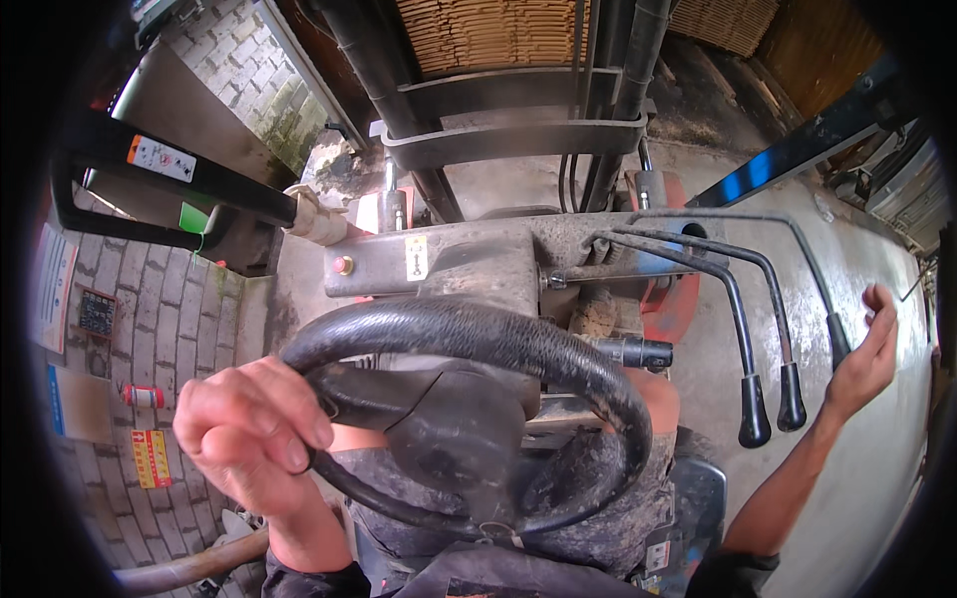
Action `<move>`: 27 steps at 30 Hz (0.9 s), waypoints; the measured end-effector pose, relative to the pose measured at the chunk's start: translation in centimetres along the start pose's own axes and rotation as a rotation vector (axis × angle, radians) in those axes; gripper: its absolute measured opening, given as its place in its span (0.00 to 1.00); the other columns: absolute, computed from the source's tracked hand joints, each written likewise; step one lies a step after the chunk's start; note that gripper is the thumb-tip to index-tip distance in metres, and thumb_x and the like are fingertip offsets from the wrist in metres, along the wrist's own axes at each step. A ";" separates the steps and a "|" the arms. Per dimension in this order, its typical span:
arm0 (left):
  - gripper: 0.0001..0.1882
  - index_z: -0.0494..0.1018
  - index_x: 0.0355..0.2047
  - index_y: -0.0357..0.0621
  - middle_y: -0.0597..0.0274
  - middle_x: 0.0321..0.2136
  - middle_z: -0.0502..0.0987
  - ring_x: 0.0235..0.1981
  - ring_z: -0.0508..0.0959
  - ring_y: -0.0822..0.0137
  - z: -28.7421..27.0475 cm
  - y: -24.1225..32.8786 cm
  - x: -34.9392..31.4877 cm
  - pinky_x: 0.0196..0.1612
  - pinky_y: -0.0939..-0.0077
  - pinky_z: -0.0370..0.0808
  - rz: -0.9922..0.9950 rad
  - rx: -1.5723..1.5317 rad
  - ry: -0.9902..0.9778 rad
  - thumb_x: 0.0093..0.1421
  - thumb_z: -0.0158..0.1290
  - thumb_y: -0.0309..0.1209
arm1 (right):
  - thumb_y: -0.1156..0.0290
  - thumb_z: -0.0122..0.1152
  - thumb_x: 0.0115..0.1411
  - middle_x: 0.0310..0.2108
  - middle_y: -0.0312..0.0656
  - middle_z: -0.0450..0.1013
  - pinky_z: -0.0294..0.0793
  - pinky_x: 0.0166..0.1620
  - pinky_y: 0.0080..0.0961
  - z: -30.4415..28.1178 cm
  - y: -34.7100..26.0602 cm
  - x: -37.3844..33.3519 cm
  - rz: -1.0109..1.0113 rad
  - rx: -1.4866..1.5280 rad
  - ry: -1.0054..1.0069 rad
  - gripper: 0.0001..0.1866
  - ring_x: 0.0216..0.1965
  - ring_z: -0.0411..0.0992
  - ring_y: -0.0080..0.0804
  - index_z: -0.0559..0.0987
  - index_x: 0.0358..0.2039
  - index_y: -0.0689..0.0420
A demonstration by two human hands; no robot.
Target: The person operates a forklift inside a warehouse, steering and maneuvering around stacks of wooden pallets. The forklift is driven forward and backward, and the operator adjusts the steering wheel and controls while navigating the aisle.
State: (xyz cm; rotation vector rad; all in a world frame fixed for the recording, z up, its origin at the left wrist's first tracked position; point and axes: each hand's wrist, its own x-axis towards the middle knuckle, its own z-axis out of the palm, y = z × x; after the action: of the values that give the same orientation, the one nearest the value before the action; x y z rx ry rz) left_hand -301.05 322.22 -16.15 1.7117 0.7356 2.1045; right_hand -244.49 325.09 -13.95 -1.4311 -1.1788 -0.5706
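My left hand (249, 429) is closed at the left side of a black steering wheel (449, 324). Its curled fingers hide the part of the rim they hold. At the right, my right hand (865, 349) is raised against the grip of the outermost control lever (835, 334). Its fingers point up and are not wrapped round the lever; the grip's lower end is hidden by the hand. Two more black-handled levers, a middle one (790, 399) and an inner one (754, 414), stand left of this hand, apart from it.
Ahead rises a forklift mast (513, 145), with stacked brown sheets (488, 35) beyond it. The dashboard (469, 259) carries a red button (343, 265). Black frame bars cross at both sides. A brick wall (150, 289) with a red extinguisher (143, 397) is left; concrete floor (827, 478) is right.
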 end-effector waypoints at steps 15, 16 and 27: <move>0.21 0.66 0.37 0.49 0.76 0.18 0.60 0.17 0.65 0.78 -1.4 0.0 -4.0 0.30 0.78 0.62 -0.052 0.059 0.082 0.87 0.42 0.47 | 0.55 0.55 0.85 0.50 0.47 0.85 0.77 0.65 0.34 2.3 1.8 4.2 -0.043 -0.021 -0.071 0.26 0.53 0.82 0.34 0.86 0.60 0.68; 0.21 0.66 0.37 0.48 0.76 0.18 0.60 0.17 0.65 0.78 -1.9 0.0 -4.9 0.30 0.78 0.62 -0.059 0.081 0.122 0.87 0.42 0.48 | 0.55 0.55 0.85 0.50 0.47 0.85 0.77 0.65 0.34 2.3 1.8 4.1 -0.028 -0.008 -0.065 0.26 0.53 0.82 0.33 0.86 0.59 0.68; 0.26 0.65 0.32 0.48 0.71 0.13 0.65 0.13 0.72 0.71 -5.4 1.0 -14.0 0.23 0.76 0.69 -0.157 0.274 0.229 0.80 0.55 0.53 | 0.55 0.59 0.83 0.45 0.44 0.85 0.78 0.59 0.29 1.7 -1.4 1.5 0.064 0.009 -0.054 0.25 0.48 0.80 0.29 0.87 0.55 0.69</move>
State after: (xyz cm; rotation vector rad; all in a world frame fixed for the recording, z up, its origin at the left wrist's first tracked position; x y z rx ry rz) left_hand -303.05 312.65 -27.56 1.4936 1.2333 2.1912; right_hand -245.60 326.97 -12.44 -1.4791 -1.1719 -0.4847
